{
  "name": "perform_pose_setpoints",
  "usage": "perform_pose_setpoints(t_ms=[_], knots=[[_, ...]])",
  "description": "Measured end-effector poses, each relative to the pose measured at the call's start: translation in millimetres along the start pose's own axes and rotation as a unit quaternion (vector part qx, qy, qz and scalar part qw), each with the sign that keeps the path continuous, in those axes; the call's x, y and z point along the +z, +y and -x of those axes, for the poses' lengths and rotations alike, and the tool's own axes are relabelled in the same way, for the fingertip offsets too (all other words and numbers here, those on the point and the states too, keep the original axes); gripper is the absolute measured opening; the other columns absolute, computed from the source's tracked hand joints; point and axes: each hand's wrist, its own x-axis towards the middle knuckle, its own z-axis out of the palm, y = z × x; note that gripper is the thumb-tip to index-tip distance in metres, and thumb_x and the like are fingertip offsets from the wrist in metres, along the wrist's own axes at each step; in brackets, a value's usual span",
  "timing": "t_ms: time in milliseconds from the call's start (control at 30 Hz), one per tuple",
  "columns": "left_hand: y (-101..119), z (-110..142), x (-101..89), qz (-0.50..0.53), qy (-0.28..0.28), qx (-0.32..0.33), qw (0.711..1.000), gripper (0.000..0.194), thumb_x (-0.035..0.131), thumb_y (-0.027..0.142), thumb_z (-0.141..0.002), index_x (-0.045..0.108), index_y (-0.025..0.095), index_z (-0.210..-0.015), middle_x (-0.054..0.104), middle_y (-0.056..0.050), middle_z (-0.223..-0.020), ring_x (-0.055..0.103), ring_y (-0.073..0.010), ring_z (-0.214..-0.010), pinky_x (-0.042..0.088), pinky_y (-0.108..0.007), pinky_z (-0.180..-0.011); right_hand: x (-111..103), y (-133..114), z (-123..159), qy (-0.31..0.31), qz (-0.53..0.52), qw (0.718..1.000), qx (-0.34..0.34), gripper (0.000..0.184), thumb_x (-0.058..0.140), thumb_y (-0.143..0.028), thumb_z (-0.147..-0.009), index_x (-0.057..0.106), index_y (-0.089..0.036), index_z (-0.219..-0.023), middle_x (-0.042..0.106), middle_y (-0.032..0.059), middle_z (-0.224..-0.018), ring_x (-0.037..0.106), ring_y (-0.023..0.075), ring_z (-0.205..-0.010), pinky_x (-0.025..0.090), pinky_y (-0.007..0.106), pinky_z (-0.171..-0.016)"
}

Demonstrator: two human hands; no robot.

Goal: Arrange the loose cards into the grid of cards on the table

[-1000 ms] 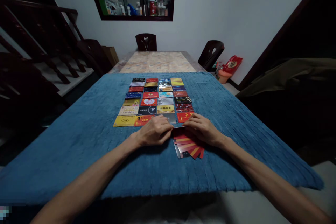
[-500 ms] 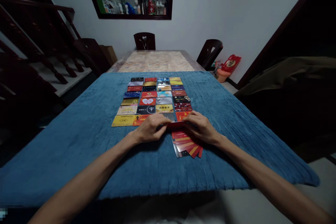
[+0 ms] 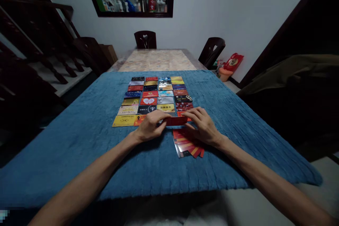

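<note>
A red card is tilted up on edge between my two hands, just in front of the nearest row of cards. My left hand pinches its left end between thumb and fingers. At the card's right end are the thumb and fingertips of my right hand, more loosely placed. Below that hand a fanned pile of red, orange and silver cards lies on the blue cloth. Beyond both hands, several rows of cards lie in four-wide order, black, gold, blue and red among them. My hands hide part of the nearest row.
The cloth drapes over the near part of a long table, whose patterned top shows at the far end. Dark wooden chairs stand around it. A stair railing is at left, and a red bag rests by the right wall.
The red card has shifted slightly left and more of its face shows. The fingers of my right hand have spread and slid toward its right end. The fanned pile looks unchanged.
</note>
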Motion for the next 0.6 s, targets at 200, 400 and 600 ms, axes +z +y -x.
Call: perform_pose_setpoints(t_ms=[200,400,600], knots=[[0.3,-1.3,0.8,-0.01,0.023,0.011,1.0,0.021,0.055,0.008,-0.088,0.069,0.013,-0.103,0.076,-0.01,-0.096,0.072,-0.019,-0.087,0.061,-0.035,-0.079,3.1,-7.3,-3.0,0.017,0.084,0.996,-0.034,0.034,0.06,-0.024,-0.091,0.059,-0.02,-0.125,0.063,0.012,-0.116,0.053,0.0262,-0.102,0.046,0.042,-0.085],[-0.9,-0.7,0.3,-0.002,0.026,0.002,1.0,0.025,0.055,0.007,-0.089,0.069,0.015,-0.107,0.076,-0.009,-0.099,0.072,-0.0178,-0.09,0.061,-0.033,-0.08,6.4,-12.7,-5.1,0.023,0.129,0.991,-0.032,0.034,0.057,-0.024,-0.092,0.058,-0.021,-0.126,0.063,0.0108,-0.116,0.052,0.0258,-0.106,0.043,0.042,-0.088],[-5.0,0.0,-0.4,0.02,0.025,-0.013,0.999,0.031,0.052,0.004,-0.087,0.069,0.016,-0.11,0.076,-0.009,-0.099,0.072,-0.0171,-0.088,0.06,-0.032,-0.078,7.0,-14.7,-8.7,0.026,0.165,0.985,-0.035,0.03,0.054,-0.023,-0.096,0.059,-0.02,-0.126,0.067,0.0095,-0.109,0.054,0.0238,-0.1,0.04,0.039,-0.086]])
